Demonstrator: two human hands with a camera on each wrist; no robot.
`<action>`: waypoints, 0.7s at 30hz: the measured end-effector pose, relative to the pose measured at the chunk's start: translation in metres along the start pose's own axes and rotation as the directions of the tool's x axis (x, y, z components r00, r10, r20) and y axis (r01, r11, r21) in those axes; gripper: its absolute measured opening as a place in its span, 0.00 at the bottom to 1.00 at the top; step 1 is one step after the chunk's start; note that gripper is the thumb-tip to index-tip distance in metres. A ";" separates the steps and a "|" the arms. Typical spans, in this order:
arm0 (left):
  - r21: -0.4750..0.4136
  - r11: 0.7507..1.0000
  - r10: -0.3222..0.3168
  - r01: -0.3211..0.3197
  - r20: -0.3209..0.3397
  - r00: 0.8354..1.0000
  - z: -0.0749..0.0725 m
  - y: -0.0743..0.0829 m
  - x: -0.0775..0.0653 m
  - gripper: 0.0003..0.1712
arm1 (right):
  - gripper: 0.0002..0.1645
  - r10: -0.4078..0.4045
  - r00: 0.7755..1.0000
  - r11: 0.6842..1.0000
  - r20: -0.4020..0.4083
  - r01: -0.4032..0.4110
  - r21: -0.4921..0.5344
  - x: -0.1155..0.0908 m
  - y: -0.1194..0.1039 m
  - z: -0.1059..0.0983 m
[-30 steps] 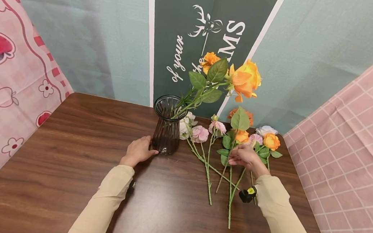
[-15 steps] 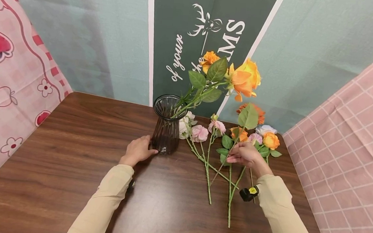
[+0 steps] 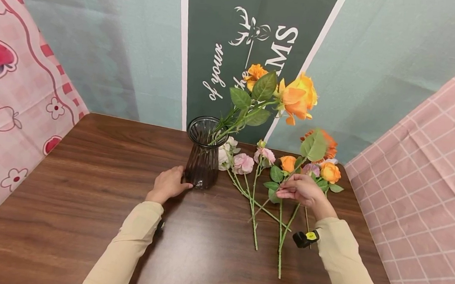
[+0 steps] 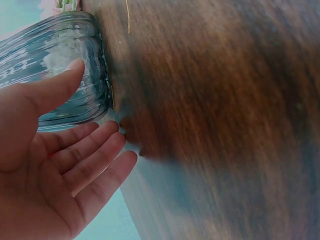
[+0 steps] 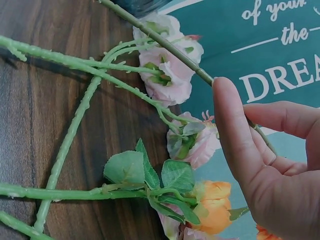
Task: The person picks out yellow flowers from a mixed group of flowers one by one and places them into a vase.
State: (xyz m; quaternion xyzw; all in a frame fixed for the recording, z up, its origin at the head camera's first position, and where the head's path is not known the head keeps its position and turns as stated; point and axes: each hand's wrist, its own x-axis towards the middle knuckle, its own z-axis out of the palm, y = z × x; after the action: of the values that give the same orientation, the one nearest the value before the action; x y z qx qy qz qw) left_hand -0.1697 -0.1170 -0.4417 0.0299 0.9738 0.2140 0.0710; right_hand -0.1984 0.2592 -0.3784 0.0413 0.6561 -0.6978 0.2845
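My left hand (image 3: 169, 183) lies at the base of a dark ribbed glass vase (image 3: 203, 164), fingers fairly straight; the left wrist view shows the thumb over the glass vase (image 4: 55, 75). Two orange flowers (image 3: 299, 96) with green leaves lean right out of its mouth. My right hand (image 3: 301, 191) pinches the thin brownish stem of a dark orange flower (image 3: 330, 145) with one large leaf. This flower is tilted, its head up to the right and its stem end down to the left. In the right wrist view the stem (image 5: 165, 45) runs between thumb and fingers.
On the wooden table (image 3: 88, 202) lie pink flowers (image 3: 244, 164), a white flower (image 3: 224, 156) and orange roses (image 3: 330, 171) with green stems, some crossing. A green printed backdrop (image 3: 229, 10) stands behind, with a pink checked cloth (image 3: 439, 174) at right.
The dark orange flower in my right hand has tipped over to the right, its stem end swinging left and up. My left hand and the vase have stayed put.
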 end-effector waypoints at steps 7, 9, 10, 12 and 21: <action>0.000 1.000 0.002 -0.002 -0.001 1.000 0.001 0.000 0.000 0.36 | 0.08 -0.029 1.000 0.999 0.007 0.028 0.040 -0.003 0.000 0.001; -0.002 1.000 0.001 -0.001 0.001 1.000 0.001 0.000 0.000 0.36 | 0.10 -0.036 0.999 0.998 0.009 0.035 0.061 -0.004 0.000 0.001; -0.004 1.000 0.000 0.000 0.003 1.000 0.001 0.000 0.001 0.36 | 0.11 -0.039 0.999 0.997 0.011 0.038 0.075 -0.005 -0.001 0.001; -0.004 1.000 0.000 0.000 0.004 1.000 0.001 0.000 0.000 0.37 | 0.13 -0.044 0.999 0.994 0.011 0.043 0.101 -0.006 -0.001 0.002; -0.012 1.000 0.001 -0.001 0.000 1.000 0.001 -0.001 0.000 0.37 | 0.18 -0.078 0.997 0.976 -0.008 0.078 0.204 -0.012 -0.006 0.002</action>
State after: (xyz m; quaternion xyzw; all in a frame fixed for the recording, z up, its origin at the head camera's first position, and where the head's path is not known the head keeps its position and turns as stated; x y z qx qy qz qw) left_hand -0.1698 -0.1171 -0.4429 0.0299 0.9724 0.2200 0.0712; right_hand -0.1905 0.2609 -0.3679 0.0444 0.5820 -0.7721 0.2513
